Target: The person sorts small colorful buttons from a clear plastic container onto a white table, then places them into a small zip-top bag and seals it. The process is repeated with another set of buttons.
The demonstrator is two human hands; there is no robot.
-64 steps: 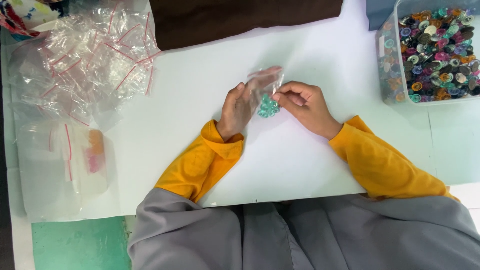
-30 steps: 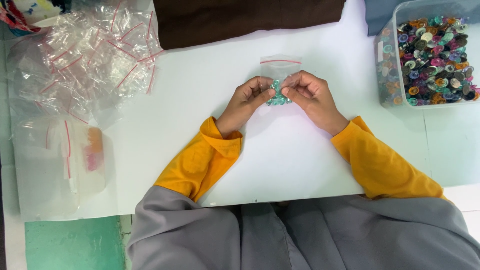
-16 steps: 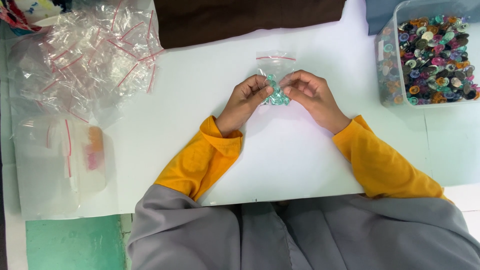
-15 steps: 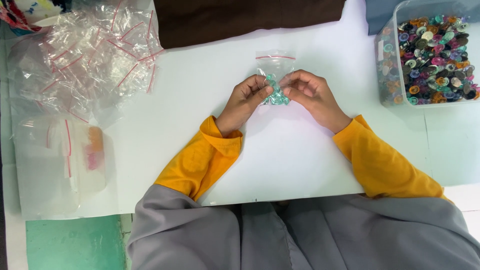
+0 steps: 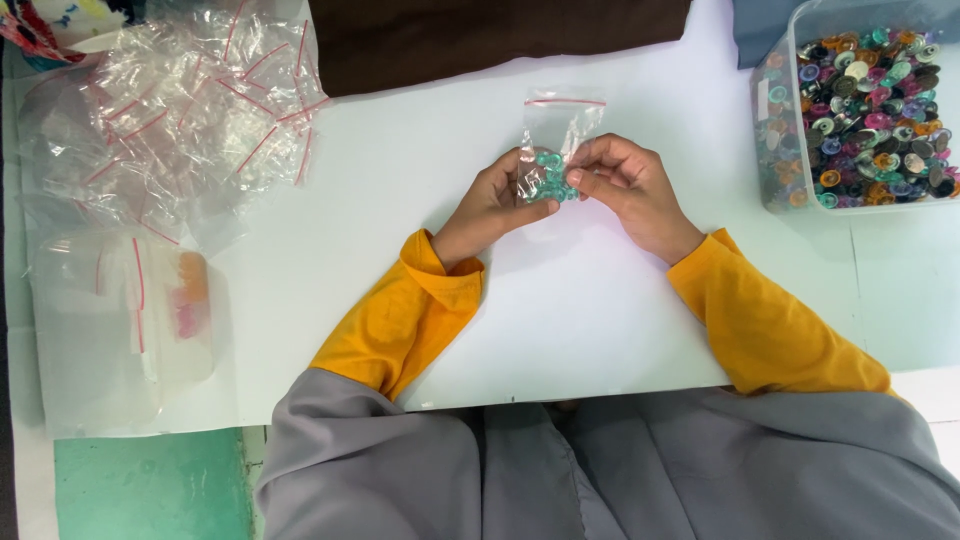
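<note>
While pinched between both fingers (image 5: 540, 207): bag (image 5: 556, 140).

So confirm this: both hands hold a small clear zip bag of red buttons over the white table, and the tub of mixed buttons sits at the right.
Wrong in one respect: the head view shows teal-green buttons in the small clear zip bag, not red. The left hand and right hand do hold it over the white table, with the tub of mixed buttons at the right.

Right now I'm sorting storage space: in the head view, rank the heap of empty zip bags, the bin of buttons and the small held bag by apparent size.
1. heap of empty zip bags
2. bin of buttons, partly cut off by the frame
3. small held bag, pinched by both hands
</note>
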